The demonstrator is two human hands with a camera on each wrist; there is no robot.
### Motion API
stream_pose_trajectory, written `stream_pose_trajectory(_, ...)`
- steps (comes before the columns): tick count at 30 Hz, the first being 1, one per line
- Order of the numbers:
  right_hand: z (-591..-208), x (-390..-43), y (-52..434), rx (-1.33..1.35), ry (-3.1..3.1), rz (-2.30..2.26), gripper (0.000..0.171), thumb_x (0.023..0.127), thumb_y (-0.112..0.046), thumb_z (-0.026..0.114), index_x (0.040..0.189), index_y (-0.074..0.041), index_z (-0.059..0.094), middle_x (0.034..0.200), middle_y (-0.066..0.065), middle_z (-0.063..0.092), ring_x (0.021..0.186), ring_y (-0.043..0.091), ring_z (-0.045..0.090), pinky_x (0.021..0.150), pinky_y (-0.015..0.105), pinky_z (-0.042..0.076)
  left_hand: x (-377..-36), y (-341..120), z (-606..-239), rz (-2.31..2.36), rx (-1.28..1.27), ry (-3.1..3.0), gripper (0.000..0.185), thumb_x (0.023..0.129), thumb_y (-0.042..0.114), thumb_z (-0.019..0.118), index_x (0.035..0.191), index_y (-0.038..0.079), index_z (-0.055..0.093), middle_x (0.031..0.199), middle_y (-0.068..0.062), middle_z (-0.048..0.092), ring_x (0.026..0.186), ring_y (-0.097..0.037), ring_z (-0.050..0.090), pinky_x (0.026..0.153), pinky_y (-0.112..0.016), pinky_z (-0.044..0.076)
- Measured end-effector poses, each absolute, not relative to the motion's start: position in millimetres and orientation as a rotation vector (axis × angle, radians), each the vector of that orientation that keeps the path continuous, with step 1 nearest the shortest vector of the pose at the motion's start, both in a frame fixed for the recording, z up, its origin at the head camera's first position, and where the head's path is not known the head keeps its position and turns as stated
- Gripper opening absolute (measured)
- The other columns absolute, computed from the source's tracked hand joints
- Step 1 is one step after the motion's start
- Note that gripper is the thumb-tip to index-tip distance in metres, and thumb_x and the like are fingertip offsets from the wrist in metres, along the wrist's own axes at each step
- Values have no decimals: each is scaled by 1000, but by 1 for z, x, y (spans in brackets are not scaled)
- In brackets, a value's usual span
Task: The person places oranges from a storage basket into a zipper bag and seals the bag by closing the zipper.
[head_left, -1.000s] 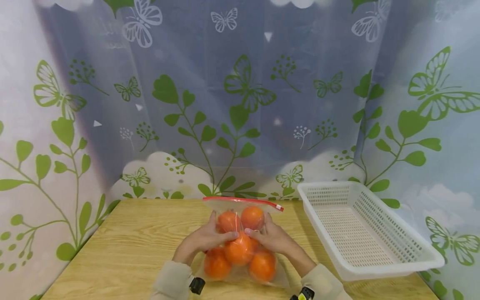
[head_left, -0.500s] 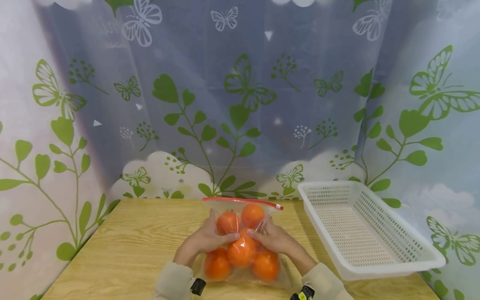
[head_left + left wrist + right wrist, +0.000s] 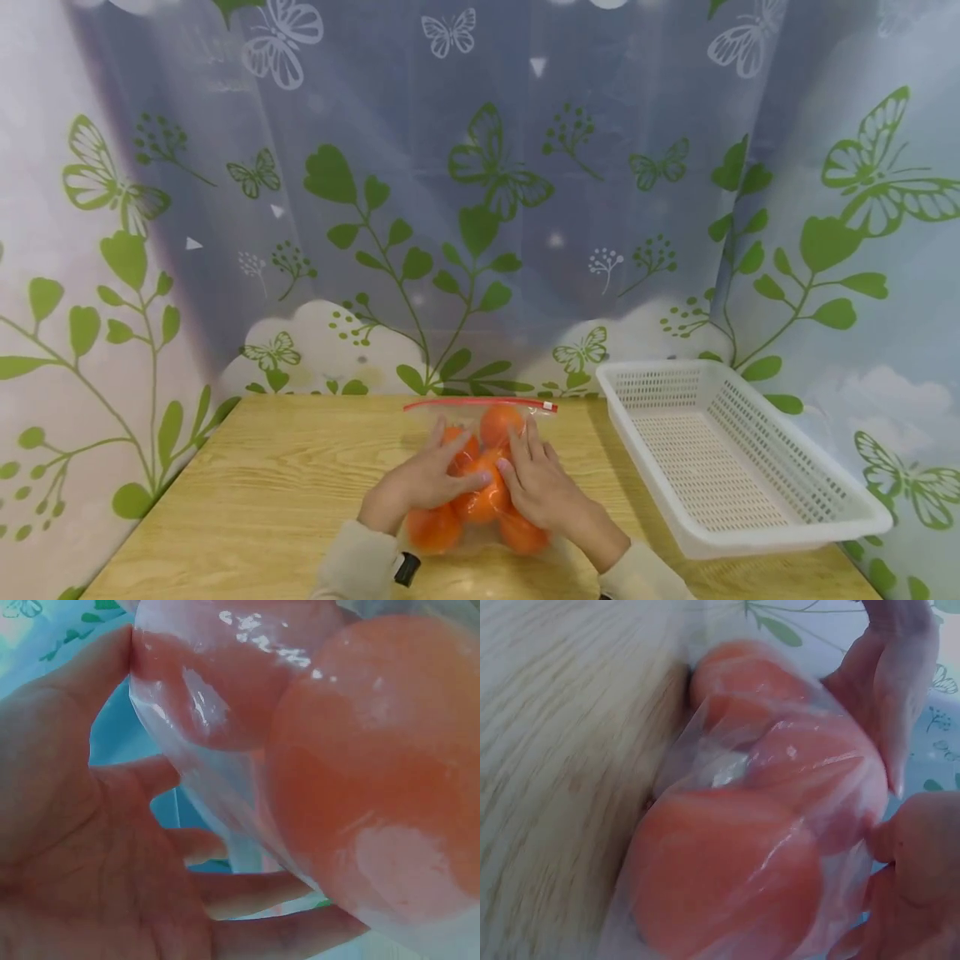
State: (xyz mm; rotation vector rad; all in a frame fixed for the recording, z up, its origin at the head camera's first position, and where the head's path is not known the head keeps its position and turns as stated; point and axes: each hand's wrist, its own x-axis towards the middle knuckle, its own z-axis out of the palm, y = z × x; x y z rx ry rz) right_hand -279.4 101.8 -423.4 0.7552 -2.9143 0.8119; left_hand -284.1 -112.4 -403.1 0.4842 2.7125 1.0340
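A clear zip bag (image 3: 480, 403) with a red slider strip along its far edge lies on the table, holding several round orange fruits (image 3: 501, 426). Over its left side rests my left hand (image 3: 423, 479), fingers spread and fairly straight, thumb across the middle fruit. My right hand (image 3: 546, 492) lies on the right side, its fingers extended and pointing away. In the left wrist view, left fingertips touch the plastic beside a fruit (image 3: 375, 772). The right wrist view has the fruits (image 3: 727, 870) inside the film, with both hands at the bag's upper surface.
A white perforated plastic basket (image 3: 660, 483) stands on the right of the wooden table (image 3: 285, 458). Behind the table hangs a curtain (image 3: 405, 100) printed with butterflies and leaves. Beige sleeves (image 3: 356, 562) cover both forearms.
Both hands have shifted from the bag's sides, thumbs on top, to lying over its top with fingers laid forward. The bag sits a little lower, and its strip has moved slightly.
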Motion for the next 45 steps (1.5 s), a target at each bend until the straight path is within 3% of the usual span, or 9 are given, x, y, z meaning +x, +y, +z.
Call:
stream_pose_trajectory(6, -429, -285, 106, 695, -3014, 824, 70, 113, -40, 31, 159, 12, 20, 166, 39, 2, 156, 52, 13, 126, 69, 18, -284, -112, -400, 961, 376, 2664, 84, 95, 59, 65, 163, 21, 33, 173, -23, -3, 155, -51, 22, 120, -69, 31)
stream_pose_trajectory(14, -434, -295, 114, 603, -3076, 865, 86, 109, -54, 37, 160, 11, 12, 167, 37, -1, 138, 60, 43, 118, 63, 38, -287, -109, -401, 873, 350, 2712, 82, 93, 56, 70, 161, 23, 38, 172, -25, 7, 158, -47, 18, 120, -69, 31)
stream_pose_trajectory(22, -433, -299, 113, 631, -3081, 826, 86, 110, -50, 40, 157, 17, 13, 166, 40, 2, 146, 56, 36, 121, 61, 35, -287, -106, -401, 851, 297, 2737, 81, 92, 52, 71, 160, 24, 39, 172, -25, 6, 152, -52, 30, 117, -69, 36)
stream_pose_trajectory(26, -435, -300, 110, 633, -3076, 802, 85, 110, -49, 40, 158, 16, 12, 166, 40, 2, 146, 56, 35, 122, 61, 34, -285, -103, -402, 809, 294, 2799, 80, 93, 49, 73, 160, 22, 40, 172, -25, 8, 150, -59, 25, 114, -75, 35)
stream_pose_trajectory(31, -432, -296, 108, 666, -3077, 818, 83, 107, -50, 48, 164, 1, 17, 167, 37, -1, 145, 64, 30, 118, 70, 33, -282, -98, -405, 735, 333, 2881, 78, 94, 46, 72, 161, 23, 38, 172, -23, 9, 151, -64, 14, 107, -79, 39)
stream_pose_trajectory(34, -431, -293, 108, 692, -3101, 801, 89, 102, -54, 57, 165, -6, 16, 168, 35, -5, 143, 70, 26, 112, 74, 38, -281, -95, -407, 682, 369, 2915, 75, 96, 43, 70, 162, 26, 36, 172, -24, 10, 150, -66, 15, 103, -78, 44)
stream_pose_trajectory(39, -432, -292, 108, 704, -3130, 748, 96, 98, -53, 64, 166, -6, 14, 168, 34, -10, 142, 72, 24, 108, 75, 42, -281, -92, -415, 646, 390, 2942, 71, 100, 41, 65, 162, 31, 33, 172, -23, 11, 147, -67, 20, 98, -76, 48)
stream_pose_trajectory(45, -430, -291, 109, 636, -3174, 717, 97, 98, -56, 62, 166, -7, 14, 170, 29, -12, 144, 69, 24, 109, 74, 41, -287, -90, -424, 567, 364, 2962, 67, 101, 49, 57, 162, 33, 34, 174, -18, 11, 150, -63, 21, 96, -75, 51)
